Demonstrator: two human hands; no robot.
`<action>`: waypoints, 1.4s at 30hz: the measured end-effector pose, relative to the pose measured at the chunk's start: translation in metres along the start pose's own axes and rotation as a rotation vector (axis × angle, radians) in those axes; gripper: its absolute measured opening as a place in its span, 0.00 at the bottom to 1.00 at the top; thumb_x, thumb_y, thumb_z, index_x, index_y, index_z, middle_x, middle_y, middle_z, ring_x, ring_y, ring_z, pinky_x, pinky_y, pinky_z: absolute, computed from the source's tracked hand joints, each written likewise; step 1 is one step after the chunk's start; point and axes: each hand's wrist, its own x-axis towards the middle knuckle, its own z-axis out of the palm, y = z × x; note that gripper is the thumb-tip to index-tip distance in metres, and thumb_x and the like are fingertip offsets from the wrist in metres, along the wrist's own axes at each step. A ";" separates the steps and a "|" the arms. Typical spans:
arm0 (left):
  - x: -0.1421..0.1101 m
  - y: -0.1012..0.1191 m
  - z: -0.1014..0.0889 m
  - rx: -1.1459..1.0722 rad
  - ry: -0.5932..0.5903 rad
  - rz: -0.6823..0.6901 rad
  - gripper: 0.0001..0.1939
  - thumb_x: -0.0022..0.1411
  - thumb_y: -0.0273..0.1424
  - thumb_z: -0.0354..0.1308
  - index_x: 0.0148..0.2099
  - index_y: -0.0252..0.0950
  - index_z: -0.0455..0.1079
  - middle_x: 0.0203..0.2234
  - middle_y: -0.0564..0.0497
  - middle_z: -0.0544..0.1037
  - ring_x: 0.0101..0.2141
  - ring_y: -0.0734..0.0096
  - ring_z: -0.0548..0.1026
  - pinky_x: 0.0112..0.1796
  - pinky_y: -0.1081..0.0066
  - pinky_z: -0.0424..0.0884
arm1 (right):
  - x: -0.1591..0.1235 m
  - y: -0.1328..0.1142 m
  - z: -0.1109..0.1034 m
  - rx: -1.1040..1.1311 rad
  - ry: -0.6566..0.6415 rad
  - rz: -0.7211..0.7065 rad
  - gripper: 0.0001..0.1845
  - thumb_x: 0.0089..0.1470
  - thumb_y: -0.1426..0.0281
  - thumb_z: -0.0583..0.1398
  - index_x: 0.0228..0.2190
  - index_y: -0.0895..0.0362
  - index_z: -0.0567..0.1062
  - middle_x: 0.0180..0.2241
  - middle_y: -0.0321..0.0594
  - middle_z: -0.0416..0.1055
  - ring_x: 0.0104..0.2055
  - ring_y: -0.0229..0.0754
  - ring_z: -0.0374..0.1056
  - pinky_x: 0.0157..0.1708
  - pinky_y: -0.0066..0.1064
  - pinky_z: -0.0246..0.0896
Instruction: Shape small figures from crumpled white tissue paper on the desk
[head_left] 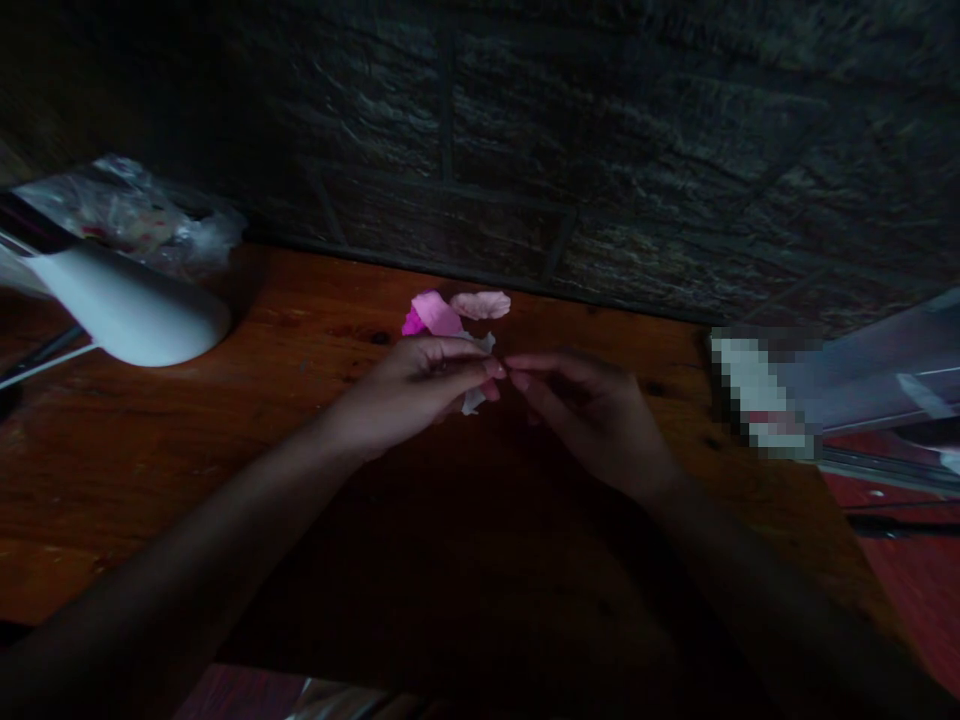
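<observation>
My left hand (pixel 420 385) is closed over the middle of a wooden table (pixel 187 470), and bits of pale petal or paper (pixel 474 400) stick out below and past its fingers. My right hand (pixel 577 400) is beside it with thumb and forefinger pinched, fingertip to fingertip with the left; what it pinches is too small to make out. Just behind the left hand lie pink petals (pixel 439 313) and a paler pink petal (pixel 481 304) on the table.
A white lamp head (pixel 127 305) lies at the left, with a crumpled clear plastic bag (pixel 135 215) behind it. A dark stone-patterned wall (pixel 600 150) runs along the table's back edge. Clear plastic sheets and a blurred white object (pixel 757 395) sit at the right.
</observation>
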 end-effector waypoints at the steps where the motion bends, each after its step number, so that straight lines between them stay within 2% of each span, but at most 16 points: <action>1: -0.001 -0.001 0.002 0.013 -0.019 0.005 0.11 0.64 0.33 0.61 0.31 0.34 0.78 0.21 0.54 0.72 0.21 0.79 0.62 0.22 0.76 0.57 | -0.003 -0.002 -0.001 0.042 -0.010 0.002 0.11 0.65 0.67 0.64 0.48 0.52 0.81 0.40 0.39 0.82 0.32 0.37 0.76 0.34 0.31 0.72; 4: -0.002 -0.002 0.007 0.038 -0.067 0.005 0.12 0.65 0.34 0.60 0.30 0.34 0.77 0.18 0.56 0.67 0.20 0.79 0.60 0.22 0.76 0.56 | -0.008 -0.005 -0.002 0.104 0.006 -0.001 0.10 0.63 0.69 0.66 0.46 0.51 0.83 0.41 0.38 0.83 0.34 0.38 0.77 0.35 0.30 0.74; 7: -0.004 -0.003 0.011 0.064 -0.092 -0.013 0.12 0.65 0.35 0.60 0.32 0.35 0.78 0.17 0.57 0.66 0.19 0.78 0.60 0.22 0.76 0.56 | -0.012 -0.005 -0.003 0.058 0.046 -0.039 0.08 0.61 0.72 0.67 0.42 0.51 0.84 0.38 0.37 0.83 0.35 0.39 0.78 0.36 0.31 0.75; 13: -0.006 -0.006 0.016 0.087 -0.150 -0.063 0.12 0.65 0.36 0.60 0.32 0.36 0.78 0.16 0.58 0.65 0.19 0.78 0.59 0.22 0.76 0.55 | -0.021 -0.010 -0.010 -0.317 0.061 -0.299 0.07 0.64 0.76 0.64 0.39 0.55 0.83 0.36 0.40 0.82 0.37 0.39 0.78 0.37 0.29 0.73; 16: -0.006 -0.009 0.018 0.013 -0.175 -0.115 0.11 0.64 0.35 0.61 0.33 0.35 0.79 0.19 0.56 0.70 0.19 0.79 0.58 0.22 0.76 0.55 | -0.025 -0.014 -0.013 -0.410 0.069 -0.337 0.06 0.63 0.77 0.63 0.38 0.58 0.81 0.36 0.41 0.82 0.35 0.38 0.77 0.35 0.28 0.70; 20: -0.005 -0.014 0.018 -0.227 -0.144 -0.163 0.09 0.63 0.33 0.63 0.42 0.36 0.81 0.28 0.52 0.79 0.21 0.80 0.61 0.23 0.76 0.56 | -0.025 -0.013 -0.018 -0.318 0.120 -0.192 0.02 0.62 0.74 0.64 0.36 0.58 0.79 0.31 0.38 0.79 0.30 0.36 0.74 0.31 0.27 0.67; 23: -0.006 -0.018 0.022 -0.421 -0.135 -0.263 0.11 0.62 0.32 0.64 0.46 0.36 0.81 0.35 0.48 0.83 0.28 0.75 0.72 0.29 0.75 0.64 | -0.024 -0.007 -0.020 -0.113 0.179 -0.016 0.08 0.66 0.70 0.60 0.33 0.56 0.76 0.27 0.35 0.75 0.26 0.35 0.71 0.26 0.26 0.64; 26: -0.008 -0.024 0.032 -0.593 -0.211 -0.371 0.13 0.56 0.28 0.65 0.45 0.34 0.80 0.43 0.44 0.83 0.39 0.67 0.78 0.37 0.71 0.70 | -0.021 -0.004 -0.022 0.117 0.213 0.114 0.17 0.69 0.66 0.56 0.27 0.55 0.73 0.22 0.32 0.70 0.23 0.34 0.68 0.24 0.26 0.63; 28: -0.012 -0.028 0.039 -0.652 -0.306 -0.437 0.16 0.52 0.23 0.65 0.45 0.34 0.80 0.44 0.44 0.83 0.42 0.64 0.79 0.41 0.68 0.72 | -0.018 -0.004 -0.023 0.219 0.242 0.167 0.21 0.69 0.62 0.57 0.24 0.55 0.72 0.21 0.32 0.69 0.21 0.33 0.67 0.22 0.25 0.62; 31: -0.020 -0.030 0.047 -0.654 -0.364 -0.505 0.16 0.53 0.18 0.65 0.46 0.32 0.79 0.42 0.44 0.83 0.45 0.64 0.81 0.47 0.64 0.73 | -0.016 -0.010 -0.027 0.281 0.266 0.213 0.18 0.63 0.59 0.65 0.25 0.56 0.77 0.22 0.33 0.72 0.21 0.32 0.66 0.21 0.24 0.63; 35: -0.024 -0.028 0.049 -0.612 -0.333 -0.531 0.14 0.61 0.22 0.66 0.50 0.30 0.75 0.40 0.43 0.84 0.44 0.64 0.83 0.53 0.60 0.73 | -0.021 -0.020 -0.031 0.316 0.288 0.267 0.06 0.56 0.64 0.71 0.31 0.53 0.84 0.24 0.32 0.76 0.22 0.32 0.68 0.22 0.22 0.66; 38: -0.020 -0.027 0.047 -0.522 -0.306 -0.470 0.16 0.62 0.24 0.69 0.51 0.32 0.73 0.37 0.45 0.83 0.40 0.64 0.84 0.50 0.58 0.76 | -0.028 -0.023 -0.031 0.358 0.289 0.312 0.03 0.52 0.68 0.73 0.32 0.50 0.86 0.22 0.30 0.76 0.21 0.31 0.68 0.22 0.21 0.67; 42: -0.014 -0.028 0.042 -0.305 -0.280 -0.345 0.13 0.58 0.29 0.73 0.44 0.34 0.75 0.40 0.46 0.83 0.42 0.62 0.83 0.48 0.60 0.77 | -0.030 -0.020 -0.029 0.404 0.243 0.357 0.07 0.45 0.70 0.76 0.28 0.50 0.85 0.22 0.30 0.78 0.21 0.30 0.70 0.22 0.18 0.67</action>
